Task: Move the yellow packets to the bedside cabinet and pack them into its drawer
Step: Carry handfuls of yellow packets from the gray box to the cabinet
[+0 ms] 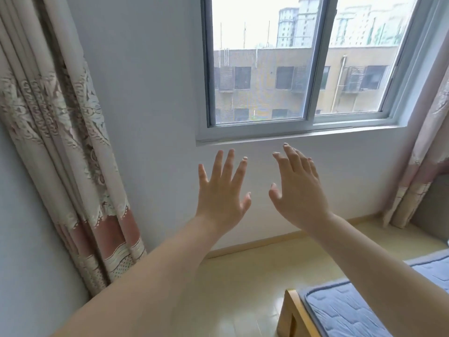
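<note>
My left hand (222, 190) and my right hand (297, 190) are both raised in front of me, side by side, backs toward the camera, fingers spread and pointing up. Neither hand holds anything. They hover before the white wall just under the window sill. No yellow packets, bedside cabinet or drawer appear in the head view.
A sliding window (303, 62) fills the upper wall. A patterned curtain (56, 132) hangs at the left, another curtain (427, 152) at the right. A bed with a blue mattress (345, 310) on a wooden frame (290, 314) sits at the lower right. Pale yellow floor (238, 276) lies below.
</note>
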